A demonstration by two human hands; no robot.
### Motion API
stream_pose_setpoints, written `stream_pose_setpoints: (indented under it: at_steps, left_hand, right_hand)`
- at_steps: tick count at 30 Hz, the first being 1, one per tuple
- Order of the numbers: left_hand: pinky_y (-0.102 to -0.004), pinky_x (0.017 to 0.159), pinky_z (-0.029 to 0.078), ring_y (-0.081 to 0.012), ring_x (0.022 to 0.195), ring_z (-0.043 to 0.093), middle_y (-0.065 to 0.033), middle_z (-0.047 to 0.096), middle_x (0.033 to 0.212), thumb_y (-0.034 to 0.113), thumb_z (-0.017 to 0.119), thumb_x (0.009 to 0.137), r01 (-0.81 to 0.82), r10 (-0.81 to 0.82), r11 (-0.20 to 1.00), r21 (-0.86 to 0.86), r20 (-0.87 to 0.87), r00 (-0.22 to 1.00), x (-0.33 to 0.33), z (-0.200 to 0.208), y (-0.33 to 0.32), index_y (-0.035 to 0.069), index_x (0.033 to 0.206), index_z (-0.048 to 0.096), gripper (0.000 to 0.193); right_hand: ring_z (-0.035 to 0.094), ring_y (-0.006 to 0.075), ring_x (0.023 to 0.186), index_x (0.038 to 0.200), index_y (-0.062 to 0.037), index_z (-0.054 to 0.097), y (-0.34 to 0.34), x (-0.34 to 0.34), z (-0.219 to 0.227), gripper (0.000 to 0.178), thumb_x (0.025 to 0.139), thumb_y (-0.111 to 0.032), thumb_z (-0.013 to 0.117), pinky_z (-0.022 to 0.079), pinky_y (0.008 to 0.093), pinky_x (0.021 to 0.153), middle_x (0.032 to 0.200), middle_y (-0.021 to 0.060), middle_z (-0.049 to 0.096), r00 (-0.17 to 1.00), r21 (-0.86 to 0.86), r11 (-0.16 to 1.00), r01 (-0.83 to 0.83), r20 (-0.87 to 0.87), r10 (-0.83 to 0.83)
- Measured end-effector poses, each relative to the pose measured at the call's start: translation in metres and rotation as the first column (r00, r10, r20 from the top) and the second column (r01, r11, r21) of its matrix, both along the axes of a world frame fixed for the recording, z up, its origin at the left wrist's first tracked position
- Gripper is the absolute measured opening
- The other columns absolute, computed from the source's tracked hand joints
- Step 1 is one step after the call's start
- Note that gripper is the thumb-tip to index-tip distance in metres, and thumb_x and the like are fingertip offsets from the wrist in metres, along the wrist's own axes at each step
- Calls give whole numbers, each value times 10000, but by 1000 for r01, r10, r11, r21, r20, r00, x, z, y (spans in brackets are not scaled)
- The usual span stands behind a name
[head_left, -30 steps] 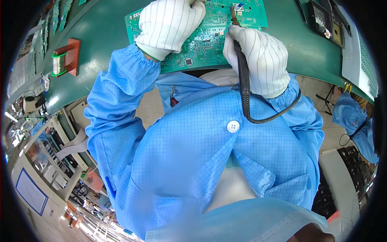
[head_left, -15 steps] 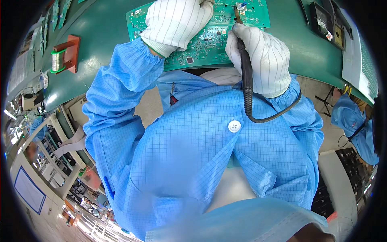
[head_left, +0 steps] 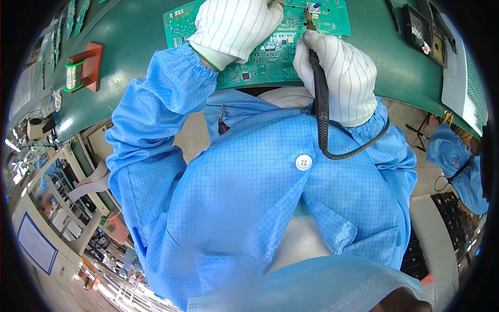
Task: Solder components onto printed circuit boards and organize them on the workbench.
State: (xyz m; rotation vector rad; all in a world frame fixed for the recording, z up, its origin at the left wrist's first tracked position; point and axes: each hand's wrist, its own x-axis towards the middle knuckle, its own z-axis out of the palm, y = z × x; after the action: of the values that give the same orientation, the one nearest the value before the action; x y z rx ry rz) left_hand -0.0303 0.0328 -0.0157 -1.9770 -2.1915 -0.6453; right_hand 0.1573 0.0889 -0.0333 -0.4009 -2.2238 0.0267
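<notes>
A green circuit board (head_left: 179,32) lies flat on the bench under both of my gloved hands. My right hand (head_left: 347,75) is closed around the dark handle of a soldering iron (head_left: 321,99), its tip pointing up the board beside a small white part with a blue top (head_left: 315,7). Over the board's far left half, my left hand (head_left: 236,28) is closed, its fingertips cut off by the upper edge. From them a thin solder wire (head_left: 295,7) reaches toward the iron's tip; whether they touch, I cannot tell. The iron's cord bends down and back under my right sleeve.
A solder spool (head_left: 74,76) on a reddish-brown stand (head_left: 93,67) sits left on the green bench (head_left: 125,67). More circuit boards (head_left: 78,18) stand at the far left. A black tray-like holder (head_left: 420,31) is at the far right. Another person's blue sleeve (head_left: 452,153) shows at right.
My left hand has shifted slightly right across the board. My right hand and the iron have moved a touch right and down, still by the white part.
</notes>
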Motion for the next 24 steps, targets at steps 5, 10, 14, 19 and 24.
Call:
stream_pose_setpoints:
  at_steps: [5,10,14,19,24]
  left_hand:
    - [-433,532,515,-321,569,644,-134,612,616,227,630,885,-4,4,1000,-20,-23,1000,1,7,0,72,788,549,201]
    - [-432,578,519,-324,620,638,-121,608,660,222,587,927,189,-192,981,-36,-225,955,-6,29,14,73,730,589,247]
    - [-441,599,523,-328,651,646,-148,625,714,326,582,952,252,-216,965,72,-324,921,-4,16,30,61,750,612,335]
    - [-454,710,542,-366,782,681,-200,682,788,578,586,888,-8,-4,947,-322,-35,999,11,44,51,12,807,687,581]
    - [-456,789,540,-394,867,689,-237,706,834,686,568,842,-16,66,846,-533,76,995,10,44,62,-21,810,719,723]
  right_hand:
    - [675,215,625,952,-72,682,-6,9,13,235,757,-84,814,537,307,579,751,57,678,992,-92,996,-19,121,30]
    - [666,226,627,962,-83,684,-9,13,21,242,758,-103,811,535,313,580,750,66,670,977,-120,993,-3,209,29]
    - [643,216,631,972,-97,679,-10,11,19,247,761,-127,803,526,309,589,768,57,648,975,-43,999,-5,220,14]
    - [633,199,635,986,-107,674,-10,13,23,254,770,-153,798,516,304,590,769,43,631,965,-4,1000,0,261,1]
    - [632,200,635,1001,-106,674,-9,17,22,268,770,-163,797,514,305,589,769,46,631,959,-4,1000,2,282,-1]
